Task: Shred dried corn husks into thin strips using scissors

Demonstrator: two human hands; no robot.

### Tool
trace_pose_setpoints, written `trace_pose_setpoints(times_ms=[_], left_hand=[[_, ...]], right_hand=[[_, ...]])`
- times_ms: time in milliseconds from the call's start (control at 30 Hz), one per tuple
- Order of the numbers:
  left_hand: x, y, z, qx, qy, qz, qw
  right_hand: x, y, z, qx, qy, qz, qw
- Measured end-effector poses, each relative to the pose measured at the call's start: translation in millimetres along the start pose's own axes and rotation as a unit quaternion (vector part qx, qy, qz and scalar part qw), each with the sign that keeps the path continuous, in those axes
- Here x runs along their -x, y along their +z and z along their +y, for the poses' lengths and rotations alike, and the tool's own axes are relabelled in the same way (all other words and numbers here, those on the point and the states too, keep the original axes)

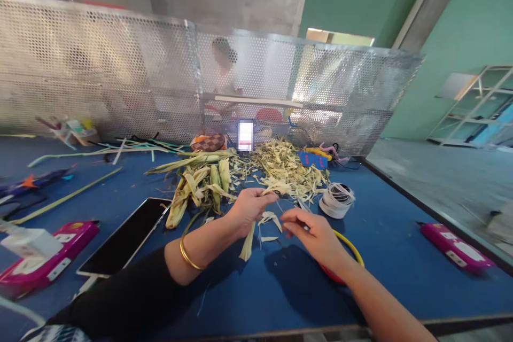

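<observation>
One pale husk strip [247, 243] is pinched in our left hand [249, 209], above the counter [240, 299], its long axis slanting, lower end pointing toward us. We record our right hand [315, 232] nearby, fingers curled; whether its fingertips pinch anything, we cannot tell.

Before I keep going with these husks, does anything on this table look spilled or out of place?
Nothing looks spilled, but the pale shredded husks lie in a loose heap, with stray bits scattered on the blue table between the hands. A ring-shaped yellow and red thing sits partly hidden under the right forearm.
</observation>
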State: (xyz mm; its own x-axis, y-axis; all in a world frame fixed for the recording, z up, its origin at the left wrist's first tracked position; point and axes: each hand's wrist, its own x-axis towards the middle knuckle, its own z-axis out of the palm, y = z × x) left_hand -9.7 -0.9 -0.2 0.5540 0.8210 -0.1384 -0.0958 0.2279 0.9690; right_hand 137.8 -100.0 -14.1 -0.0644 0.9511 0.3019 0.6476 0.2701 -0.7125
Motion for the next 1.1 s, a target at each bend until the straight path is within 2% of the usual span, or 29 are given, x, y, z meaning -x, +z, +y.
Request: trace_pose_setpoints(times_ms=[67,133,167,233,267,367,433,500,567,633,700,767,867,1000,1100], left_hand=[[-1.7,-1.5,1.1,-0.021,0.013,0.018,1.0],[-4.2,-3.8,1.9,-0.039,0.026,0.038,0.998],[-5.6,-4.8,2.4,-0.048,0.033,0.049,0.997],[-7.7,-5.9,4.2,-0.064,0.05,0.071,0.994],[-8.5,-6.0,5.5,-0.071,0.059,0.079,0.993],[-10.3,-5.8,10.5,-0.09,0.084,0.095,0.988],[-12.3,-6.8,14.0,-0.102,0.106,0.102,0.984],[-16.2,-9.2,17.3,-0.109,0.137,0.106,0.979],[-22.1,-12.2,20.7,-0.119,0.166,0.111,0.973],[-29.9,-14.2,24.2,-0.131,0.182,0.125,0.966],[-38.6,-15.0,27.5,-0.138,0.192,0.144,0.961],[-47.3,-15.5,29.4,-0.143,0.206,0.161,0.954],[-58.0,-20.0,28.9,-0.154,0.232,0.184,0.943],[-66.3,-36.6,25.7,-0.188,0.245,0.234,0.922],[-70.3,-49.1,24.7,-0.198,0.245,0.275,0.908]], right_hand=[[16.9,-8.4,4.7,0.135,0.074,0.046,0.987],[33.3,-16.1,11.7,0.327,0.151,0.058,0.931],[40.0,-19.1,15.3,0.387,0.185,0.05,0.902],[48.0,-23.0,21.2,0.436,0.219,0.011,0.873],[49.0,-24.1,23.2,0.443,0.229,-0.008,0.867],[43.6,-26.3,26.8,0.443,0.25,-0.043,0.86],[38.4,-28.6,29.1,0.423,0.26,-0.039,0.867],[36.2,-31.3,31.3,0.363,0.265,-0.016,0.893],[36.9,-32.8,31.1,0.259,0.271,0.031,0.927],[37.7,-31.7,25.8,0.106,0.272,0.082,0.953],[34.8,-27.7,15.2,-0.113,0.249,0.089,0.958],[25.7,-21.6,1.8,-0.327,0.195,0.047,0.924],[2.0,-11.3,-15.7,-0.526,0.144,0.011,0.838],[-28.6,2.7,-26.0,-0.652,0.146,-0.026,0.744],[-38.2,13.5,-24.4,-0.695,0.174,-0.081,0.692]])
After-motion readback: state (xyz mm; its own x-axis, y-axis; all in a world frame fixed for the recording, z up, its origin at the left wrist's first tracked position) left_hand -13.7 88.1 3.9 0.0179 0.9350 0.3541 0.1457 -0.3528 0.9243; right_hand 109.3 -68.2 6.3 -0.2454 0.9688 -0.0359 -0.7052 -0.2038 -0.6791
